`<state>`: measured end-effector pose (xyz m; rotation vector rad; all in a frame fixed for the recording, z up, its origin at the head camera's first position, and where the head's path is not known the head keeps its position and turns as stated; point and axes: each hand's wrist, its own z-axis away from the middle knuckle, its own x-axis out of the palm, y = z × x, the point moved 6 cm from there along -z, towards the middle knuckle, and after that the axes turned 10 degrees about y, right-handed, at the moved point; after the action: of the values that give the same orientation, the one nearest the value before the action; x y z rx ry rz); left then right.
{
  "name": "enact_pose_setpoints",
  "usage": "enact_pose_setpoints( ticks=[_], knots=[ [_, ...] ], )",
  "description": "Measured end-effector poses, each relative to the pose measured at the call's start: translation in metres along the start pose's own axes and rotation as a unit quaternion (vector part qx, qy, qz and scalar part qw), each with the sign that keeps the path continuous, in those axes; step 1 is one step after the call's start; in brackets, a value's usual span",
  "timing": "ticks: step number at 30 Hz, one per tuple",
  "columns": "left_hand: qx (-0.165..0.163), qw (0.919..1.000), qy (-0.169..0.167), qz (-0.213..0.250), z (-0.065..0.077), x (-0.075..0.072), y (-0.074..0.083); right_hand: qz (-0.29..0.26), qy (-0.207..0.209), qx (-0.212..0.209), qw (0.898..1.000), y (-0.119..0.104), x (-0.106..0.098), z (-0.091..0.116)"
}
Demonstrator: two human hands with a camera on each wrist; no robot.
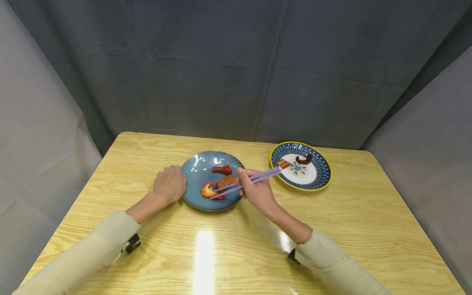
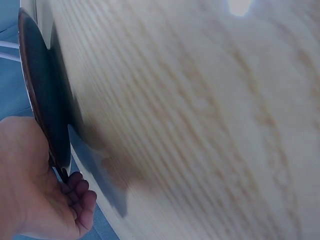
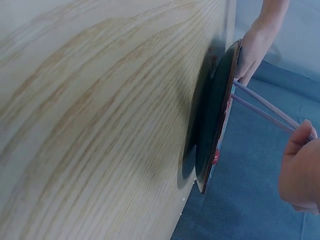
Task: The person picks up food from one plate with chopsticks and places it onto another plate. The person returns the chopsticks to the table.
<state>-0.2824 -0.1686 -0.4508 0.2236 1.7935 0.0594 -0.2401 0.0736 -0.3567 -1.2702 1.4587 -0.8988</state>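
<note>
My right hand [image 1: 258, 190] holds a pair of lilac chopsticks [image 1: 262, 176] with brown upper ends. Their tips reach down over the blue-grey plate [image 1: 197, 174], at an orange-and-cream shrimp-like piece [image 1: 207, 189]. Beside it lie a brown, meat-like slab [image 1: 226, 180] and a small red piece [image 1: 220, 197]; a dark red piece [image 1: 222, 169] lies farther back. At the plate's left rim, my left hand [image 1: 169, 184] grips the edge, its fingers curled by the rim in the left wrist view. The right wrist view shows the chopsticks [image 3: 270, 111] slanting to the plate from the side.
To the right stands a patterned plate [image 1: 322, 182] with a yellow rim, bearing a dark curled, tentacle-like piece [image 1: 304, 159]. Both plates rest on a wooden table [image 1: 147, 254]. A dark grey curtain [image 1: 206, 82] hangs behind it, with lighter cloth at both sides.
</note>
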Motion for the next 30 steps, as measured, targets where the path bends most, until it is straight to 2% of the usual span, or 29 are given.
enact_pose_setpoints(
  ticks=[9,18,24,30],
  knots=[
    [0.002,1.0,0.002,-0.004,0.0,0.001,0.0,-0.007,-0.024,-0.003,1.0,-0.001,-0.001,-0.002],
    [0.005,0.9999,0.008,-0.002,0.0,0.0,0.0,0.011,-0.021,0.013,1.0,-0.004,-0.008,-0.005],
    [0.007,0.9999,0.013,0.0,0.001,0.0,0.0,0.008,-0.017,-0.001,1.0,-0.01,-0.018,-0.009],
    [0.007,0.9997,0.021,0.007,0.001,-0.003,0.001,-0.002,0.012,-0.041,0.999,-0.019,-0.039,-0.017]
  ],
)
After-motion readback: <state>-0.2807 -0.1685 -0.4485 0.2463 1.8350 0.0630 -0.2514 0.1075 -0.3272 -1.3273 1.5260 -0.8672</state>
